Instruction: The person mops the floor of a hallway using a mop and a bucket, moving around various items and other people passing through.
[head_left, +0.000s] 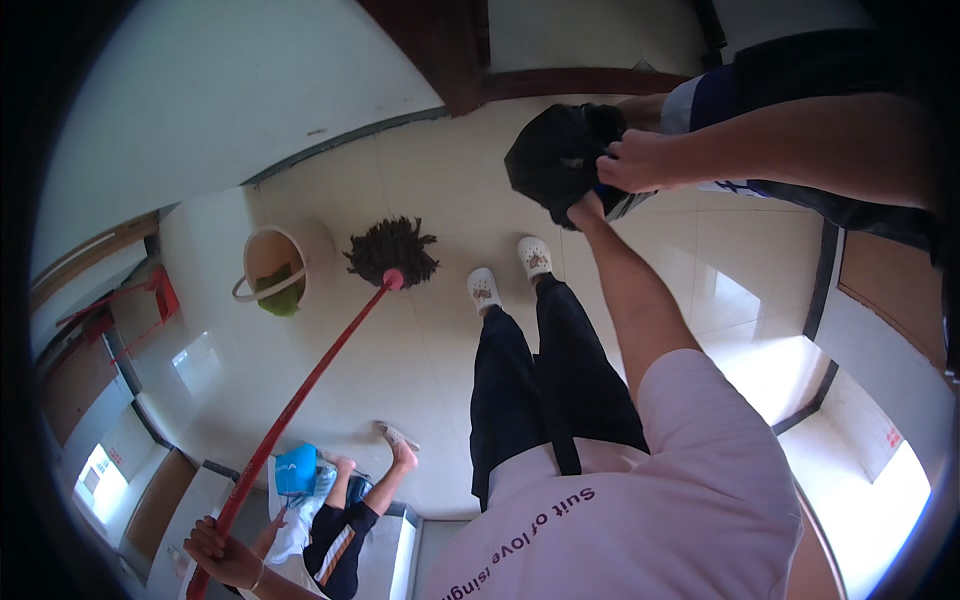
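My left hand (223, 553), with a bracelet at its wrist, is closed around the red handle (300, 397) of a mop. The handle runs diagonally to a dark string mop head (391, 251) lying on the tiled floor. My right hand (587, 210) reaches to a black plastic bag (551, 161); its fingers are hidden in or behind the bag, so their grip cannot be seen. Another person's hand (634, 160) is at the same bag from the right. A beige bucket (296, 244) with a green cloth (281, 291) in it lies or stands left of the mop head.
My white clogs (481, 289) are on the floor near the mop head. A seated person (337, 525) with a blue bag (296, 470) is at the lower left. A red folding frame (163, 295) stands at the far left. A dark red door sill (585, 81) lies beyond the black bag.
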